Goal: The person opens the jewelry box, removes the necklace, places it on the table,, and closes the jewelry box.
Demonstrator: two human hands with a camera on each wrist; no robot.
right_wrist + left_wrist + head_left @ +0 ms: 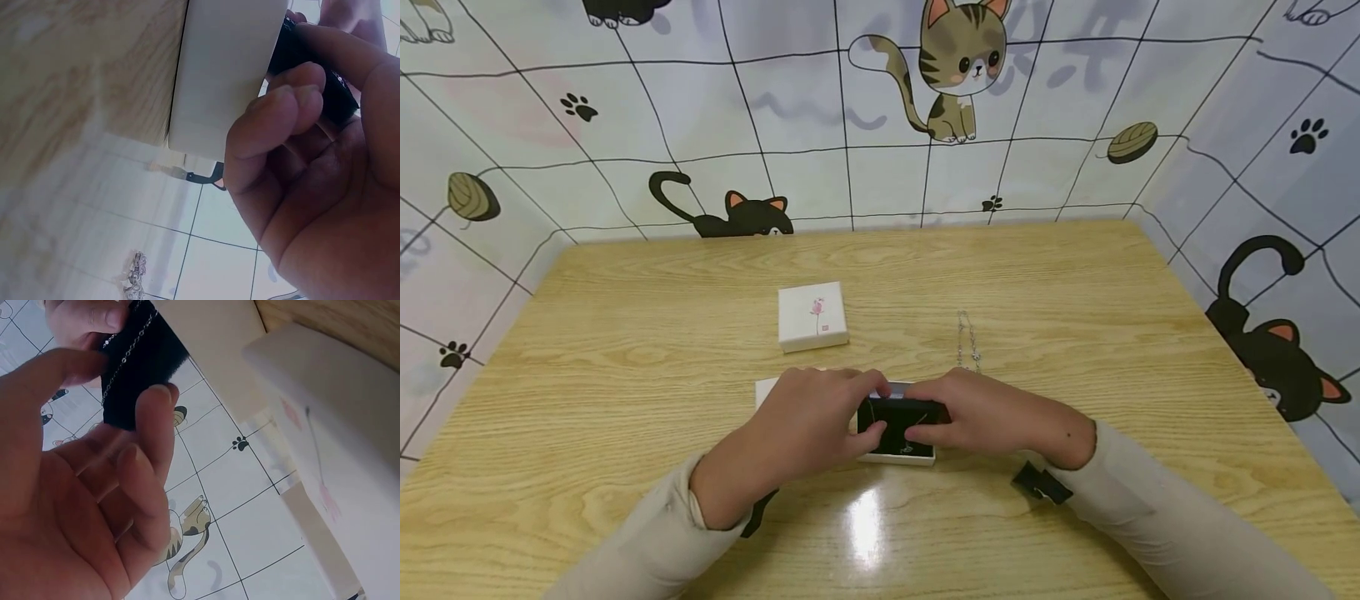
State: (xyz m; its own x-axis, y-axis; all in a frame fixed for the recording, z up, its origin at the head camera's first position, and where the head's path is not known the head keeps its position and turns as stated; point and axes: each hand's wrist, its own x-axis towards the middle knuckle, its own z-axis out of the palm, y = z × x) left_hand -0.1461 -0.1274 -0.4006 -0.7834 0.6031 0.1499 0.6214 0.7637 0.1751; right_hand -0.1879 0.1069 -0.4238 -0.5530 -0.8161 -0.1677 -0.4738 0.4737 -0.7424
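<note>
Both hands pinch a black jewelry pad by its two sides, over a white box base. A thin silver chain necklace with small beads runs across the pad. My left hand has its thumb on the pad's face and fingers at the far edge. From the other side, my right hand grips it the same way, thumb in front. In the right wrist view the pad is tilted beside the white box wall, partly covered by fingers.
A white lid with a pink flower lies farther back on the wooden table. Another white box part shows behind my left hand. A silver chain lies just beyond my right hand. Cat-patterned cloth surrounds the table.
</note>
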